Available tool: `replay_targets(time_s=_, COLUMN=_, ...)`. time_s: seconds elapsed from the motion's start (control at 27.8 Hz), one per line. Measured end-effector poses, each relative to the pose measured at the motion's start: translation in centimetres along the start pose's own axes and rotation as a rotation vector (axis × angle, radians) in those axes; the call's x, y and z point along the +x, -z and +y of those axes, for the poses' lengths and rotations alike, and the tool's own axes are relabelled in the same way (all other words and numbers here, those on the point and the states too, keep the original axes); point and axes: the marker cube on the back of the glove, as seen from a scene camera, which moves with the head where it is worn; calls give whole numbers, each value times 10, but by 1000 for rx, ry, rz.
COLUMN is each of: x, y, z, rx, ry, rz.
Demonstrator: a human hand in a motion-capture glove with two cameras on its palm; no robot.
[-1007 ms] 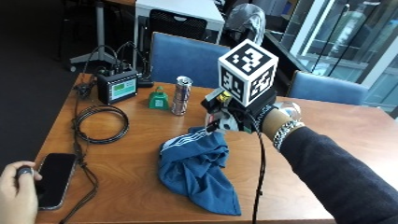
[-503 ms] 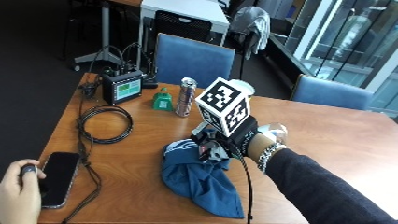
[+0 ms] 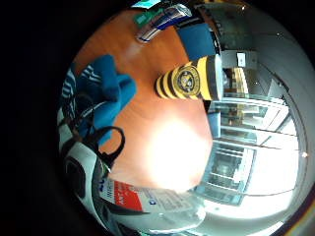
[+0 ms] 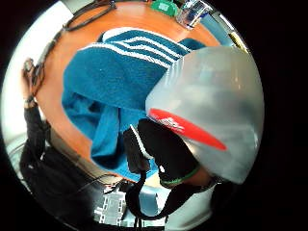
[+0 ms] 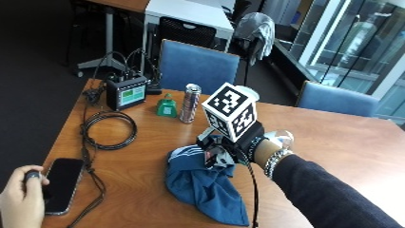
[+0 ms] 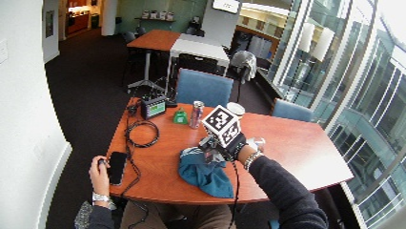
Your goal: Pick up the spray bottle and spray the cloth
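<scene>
Gloved right hand (image 5: pixel 237 137) low over the counter (image 5: pixel 152 185), fingers curled round the spray bottle (image 4: pixel 207 115); thumb-side palm view shows the bottle's clear body with its red label band filling the palm, nozzle hidden. Left to right across the counter: smartphone (image 5: pixel 55 183) under the bare hand (image 5: pixel 19 199), coiled black cable (image 5: pixel 109 129), small screen unit (image 5: pixel 126 92), green bell-shaped item (image 5: pixel 166 105), drinks can (image 5: pixel 190 102), then the blue striped cloth (image 5: pixel 206 185) bunched just below and touching the hand. Yellow-and-black striped cup (image 3: pixel 189 81) beside it. Judgement: bottle is gripped, spraying is next. Do it well by keeping the nozzle aimed down at the cloth's middle, away from phone and screen.
</scene>
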Motion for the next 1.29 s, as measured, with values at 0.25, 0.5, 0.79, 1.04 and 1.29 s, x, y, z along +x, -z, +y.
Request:
replay_targets(time_s=0.25, x=18, y=55, z=-4, rx=141, ry=-53, rz=-185)
replay_targets(time_s=0.5, x=28, y=143, z=-11, rx=454, ry=-140, rz=-657)
replay_targets(time_s=0.79, x=6, y=193, z=-20, rx=821, ry=-222, rz=-1218)
replay_targets(time_s=1.04, x=-30, y=170, z=-42, rx=1046, ry=-317, rz=-1505)
replay_targets(time_s=1.29, x=-49, y=115, z=-68, rx=1112, ry=-417, rz=-1397)
